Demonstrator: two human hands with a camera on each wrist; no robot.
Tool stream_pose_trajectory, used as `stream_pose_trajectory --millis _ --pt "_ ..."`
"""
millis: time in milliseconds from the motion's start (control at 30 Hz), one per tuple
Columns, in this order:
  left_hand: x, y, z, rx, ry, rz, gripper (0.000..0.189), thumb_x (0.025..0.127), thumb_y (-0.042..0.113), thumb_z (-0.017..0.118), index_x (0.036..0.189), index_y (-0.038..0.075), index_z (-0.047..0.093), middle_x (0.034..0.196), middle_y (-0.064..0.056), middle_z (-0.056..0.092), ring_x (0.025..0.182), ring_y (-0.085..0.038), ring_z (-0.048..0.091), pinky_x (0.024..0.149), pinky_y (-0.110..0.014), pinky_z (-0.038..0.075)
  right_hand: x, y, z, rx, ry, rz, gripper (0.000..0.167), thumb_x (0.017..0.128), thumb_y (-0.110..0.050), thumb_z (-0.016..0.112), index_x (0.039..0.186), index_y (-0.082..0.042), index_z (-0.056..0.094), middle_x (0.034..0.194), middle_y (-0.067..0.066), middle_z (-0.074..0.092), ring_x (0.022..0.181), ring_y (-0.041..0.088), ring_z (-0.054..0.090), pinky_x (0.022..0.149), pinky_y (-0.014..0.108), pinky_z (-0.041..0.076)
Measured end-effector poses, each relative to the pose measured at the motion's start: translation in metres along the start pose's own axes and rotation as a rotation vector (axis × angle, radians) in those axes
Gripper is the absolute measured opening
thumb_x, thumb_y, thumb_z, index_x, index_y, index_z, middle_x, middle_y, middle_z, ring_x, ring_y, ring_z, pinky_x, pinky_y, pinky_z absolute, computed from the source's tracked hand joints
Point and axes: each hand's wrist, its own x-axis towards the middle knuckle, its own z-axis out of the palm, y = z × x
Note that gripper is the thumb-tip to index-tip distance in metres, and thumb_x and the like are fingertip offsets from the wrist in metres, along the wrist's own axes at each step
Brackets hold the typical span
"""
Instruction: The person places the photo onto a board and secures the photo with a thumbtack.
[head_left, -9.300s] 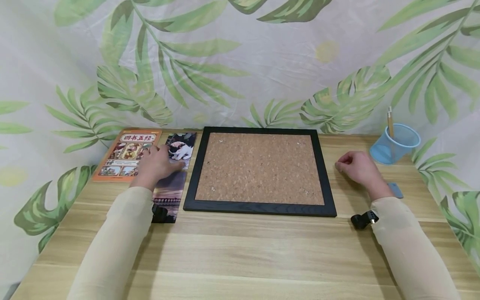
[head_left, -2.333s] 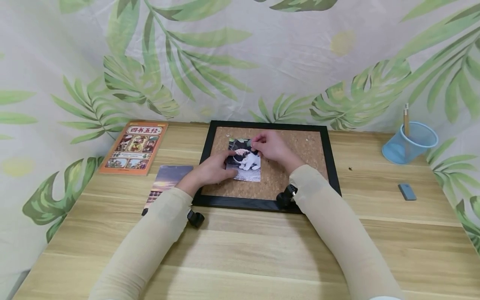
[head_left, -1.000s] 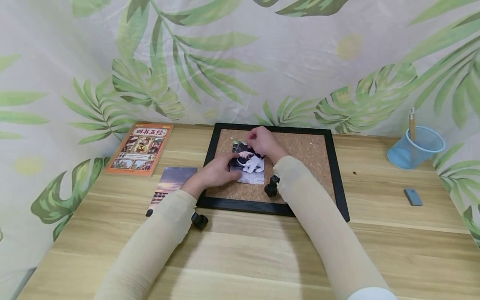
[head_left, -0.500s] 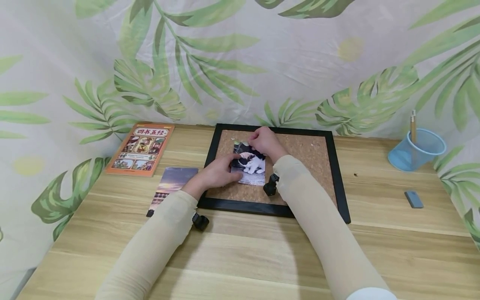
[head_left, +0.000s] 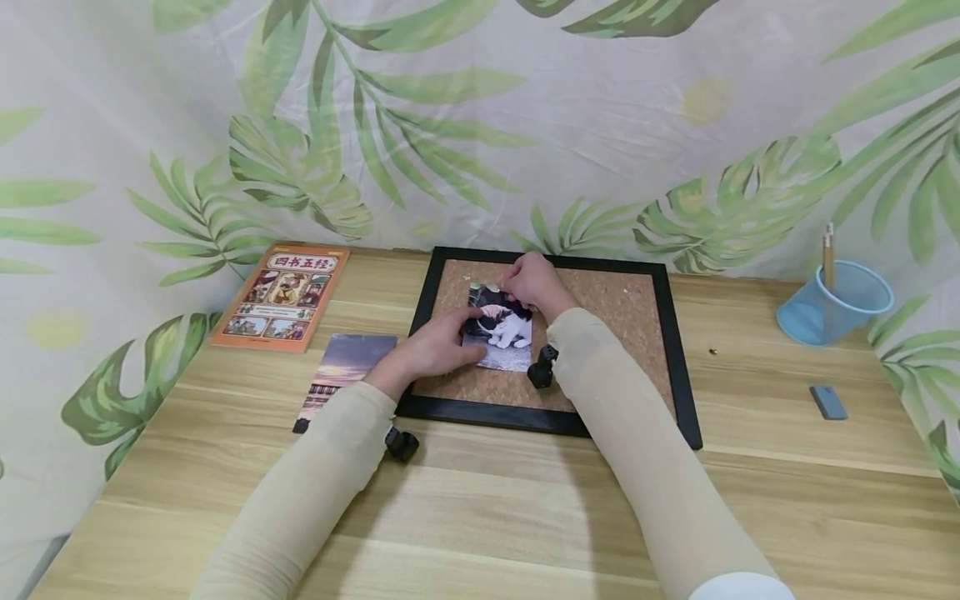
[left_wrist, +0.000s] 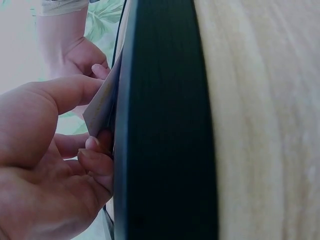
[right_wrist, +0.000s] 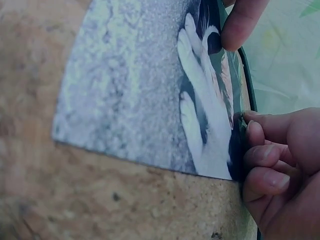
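A photo of a black-and-white cat [head_left: 510, 333] lies on the cork board [head_left: 600, 333], left of its middle. My left hand [head_left: 441, 342] holds the photo's left edge, and in the left wrist view that edge tilts up off the cork between thumb and fingers [left_wrist: 95, 162]. At the photo's top edge, my right hand [head_left: 538, 283] has its thumb and index fingertips [right_wrist: 255, 125] pinched together, pressed down close to the cork. What looks like a small thumbtack sits between them, mostly hidden. The other right fingers are curled under.
A sunset photo [head_left: 348, 362] lies left of the board, partly behind the left forearm. Beyond it is an orange comic-style book [head_left: 285, 296]. To the right are a tiny dark tack-like piece [head_left: 713, 352], a grey-blue eraser [head_left: 828, 402] and a blue mesh cup [head_left: 832, 304] with pencils.
Earlier the cat photo lay beside the book; it is now on the cork board. Both hands came in over the board. Over the last second they have hardly moved.
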Motion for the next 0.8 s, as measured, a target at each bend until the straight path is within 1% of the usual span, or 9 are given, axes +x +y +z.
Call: stream_pose_trajectory --millis 133,267,367,433,533,600,700,767,800 --pt "0.004 -0.002 0.002 -0.005 0.000 0.009 0.071 0.102 0.028 0.069 0.160 -0.002 0.045 0.162 -0.026 0.051 0.150 -0.040 0.050 0.124 -0.053 0.041 -0.002 0.002 -0.002 -0.006 0.002 -0.016 0.015 0.106 -0.023 0.071 0.101 -0.009 0.072 0.068 -0.001 0.062 0.048 0.009 0.048 0.045 0.025 0.039" --pt "0.016 -0.019 0.011 0.014 0.021 -0.012 0.074 0.100 0.034 0.070 0.162 0.002 0.044 0.161 -0.022 0.053 0.146 -0.036 0.054 0.121 -0.053 0.045 -0.008 0.004 -0.006 0.008 -0.019 -0.062 0.015 0.108 -0.021 0.067 0.107 -0.007 0.073 0.072 0.000 0.062 0.050 0.010 0.049 0.045 0.024 0.041" --pt "0.021 -0.026 0.016 0.050 0.043 -0.031 0.075 0.100 0.037 0.070 0.162 0.003 0.044 0.161 -0.021 0.053 0.147 -0.035 0.054 0.121 -0.053 0.045 -0.014 0.006 -0.010 0.018 -0.045 -0.111 0.018 0.110 -0.019 0.062 0.114 -0.004 0.072 0.076 0.002 0.064 0.050 0.010 0.051 0.045 0.024 0.043" --pt "0.018 -0.022 0.015 0.092 0.058 -0.042 0.076 0.100 0.037 0.070 0.162 0.002 0.044 0.162 -0.023 0.052 0.149 -0.038 0.052 0.122 -0.054 0.044 -0.018 0.008 -0.013 0.024 -0.058 -0.140 0.021 0.110 -0.019 0.061 0.118 -0.002 0.070 0.078 0.004 0.065 0.050 0.010 0.052 0.046 0.024 0.044" --pt "0.010 -0.009 0.009 0.142 0.076 -0.056 0.074 0.101 0.035 0.070 0.160 -0.001 0.045 0.162 -0.025 0.052 0.150 -0.041 0.051 0.122 -0.055 0.044 -0.023 0.010 -0.019 0.035 -0.068 -0.171 0.024 0.110 -0.019 0.060 0.122 0.000 0.068 0.081 0.007 0.067 0.051 0.011 0.053 0.048 0.025 0.046" --pt "0.011 -0.011 0.011 0.205 0.100 -0.049 0.072 0.102 0.038 0.069 0.158 -0.002 0.046 0.159 -0.026 0.054 0.147 -0.041 0.054 0.119 -0.054 0.046 -0.027 0.012 -0.022 0.034 -0.068 -0.187 0.026 0.110 -0.021 0.061 0.123 0.000 0.068 0.083 0.008 0.067 0.051 0.012 0.053 0.049 0.026 0.046" --pt "0.006 -0.003 0.007 0.220 0.092 -0.053 0.071 0.102 0.037 0.069 0.157 -0.003 0.046 0.158 -0.027 0.055 0.146 -0.042 0.055 0.119 -0.055 0.047 -0.031 0.016 -0.025 0.021 -0.077 -0.206 0.026 0.110 -0.022 0.061 0.123 0.000 0.068 0.084 0.010 0.068 0.053 0.013 0.052 0.050 0.027 0.045" --pt "0.009 -0.009 0.008 0.235 0.101 -0.046 0.072 0.103 0.039 0.068 0.157 -0.003 0.047 0.155 -0.027 0.057 0.142 -0.042 0.057 0.116 -0.055 0.049 -0.034 0.018 -0.026 0.000 -0.081 -0.225 0.025 0.110 -0.022 0.061 0.121 -0.001 0.069 0.085 0.011 0.069 0.053 0.013 0.052 0.050 0.026 0.045" --pt "0.007 -0.005 0.006 0.225 0.091 -0.052 0.072 0.103 0.037 0.068 0.158 -0.003 0.046 0.153 -0.026 0.059 0.141 -0.041 0.059 0.116 -0.055 0.049 -0.035 0.019 -0.027 -0.006 -0.086 -0.232 0.025 0.110 -0.022 0.062 0.120 -0.001 0.069 0.085 0.011 0.070 0.053 0.013 0.052 0.050 0.026 0.045"
